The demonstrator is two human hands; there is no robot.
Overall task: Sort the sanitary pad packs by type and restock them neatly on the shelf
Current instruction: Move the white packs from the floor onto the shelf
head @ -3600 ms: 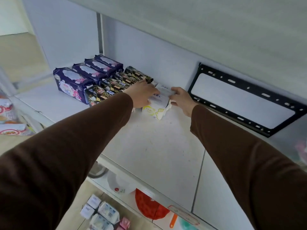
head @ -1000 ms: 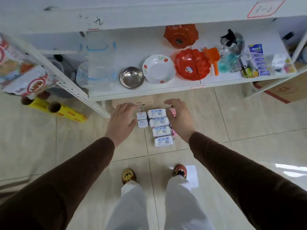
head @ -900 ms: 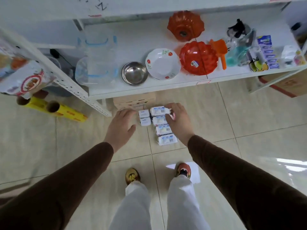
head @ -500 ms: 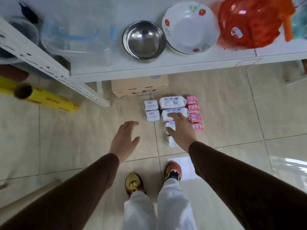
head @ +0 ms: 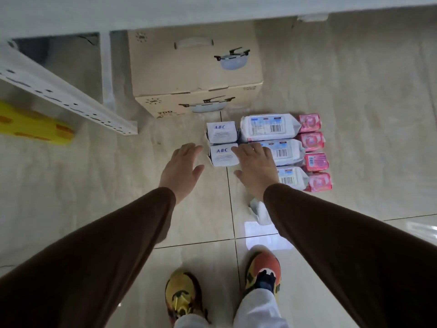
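Note:
Sanitary pad packs lie in rows on the tiled floor. Two small white ABC packs sit on the left, the far one [head: 221, 135] and the near one [head: 223, 157]. To their right are long white packs [head: 268, 127] with barcodes, and a column of small pink packs [head: 312, 143] at the far right. My left hand [head: 182, 168] is spread open just left of the near ABC pack. My right hand [head: 256, 169] is open above the long white packs, its fingertips at the near ABC pack's right edge. Another white pack [head: 261, 211] is partly hidden under my right sleeve.
A cardboard box [head: 196, 74] printed with a pot stands under the white shelf edge [head: 165, 17], just beyond the packs. A perforated white shelf upright [head: 59, 95] and a yellow roll [head: 35, 126] are at the left. My shoes [head: 182, 301] are below.
I have left the upper shelf and bent down to the floor. Both hands have dropped closer to the packs; the right hand has shifted left toward the near ABC pack.

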